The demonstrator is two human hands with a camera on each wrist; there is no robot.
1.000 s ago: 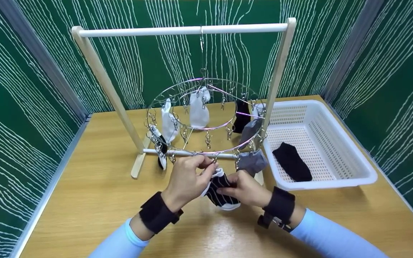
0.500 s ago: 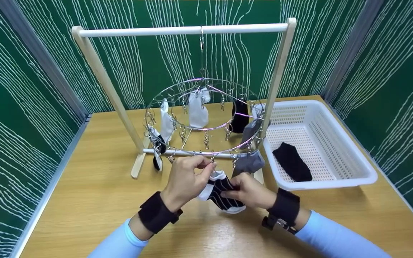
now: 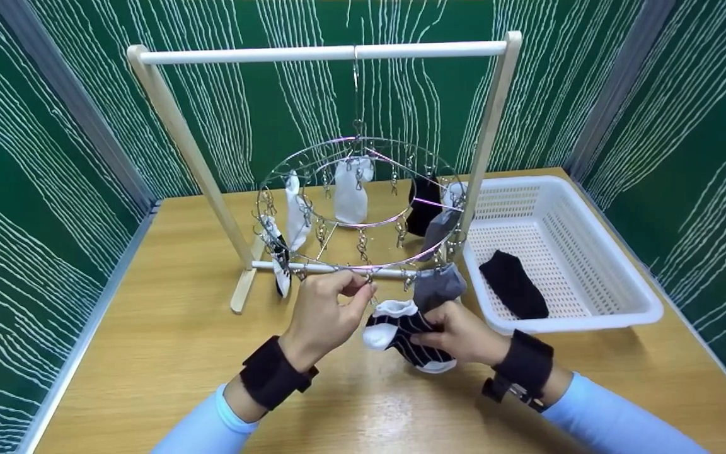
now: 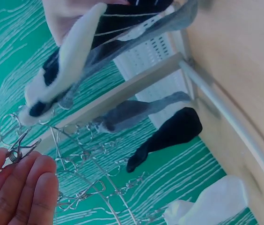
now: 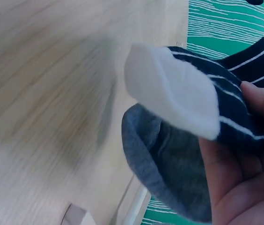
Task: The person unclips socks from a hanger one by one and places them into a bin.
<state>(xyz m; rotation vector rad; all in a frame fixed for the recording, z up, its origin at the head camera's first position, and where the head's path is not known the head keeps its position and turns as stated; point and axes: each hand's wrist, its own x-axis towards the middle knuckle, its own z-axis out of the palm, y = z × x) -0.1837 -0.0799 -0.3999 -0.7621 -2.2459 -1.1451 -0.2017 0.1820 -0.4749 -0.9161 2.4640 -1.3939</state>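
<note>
My left hand (image 3: 331, 315) pinches a small metal clip (image 4: 17, 152) between thumb and fingers at the front of the round clip hanger (image 3: 344, 267). To its right, my right hand (image 3: 470, 334) grips a black sock with white stripes (image 3: 404, 323), thumb on one side and fingers on the other. The sock has a white cuff, heel and toe. Its cuff is apart from the clip in the left wrist view. Just behind the right hand hangs a grey sock (image 3: 438, 285), also seen below the striped sock in the right wrist view.
The hanger hangs from a rack with a white bar (image 3: 249, 55). White, black, grey and black-and-white socks hang round its ring, among several clips. At right, a white basket (image 3: 615, 258) holds a black sock (image 3: 514, 287). Green walls enclose the wooden table (image 3: 149, 353).
My right hand has moved right with the striped sock, drawing its cuff away from my left hand. My left hand stays nearly in place at the clip. The hanger sways slightly.
</note>
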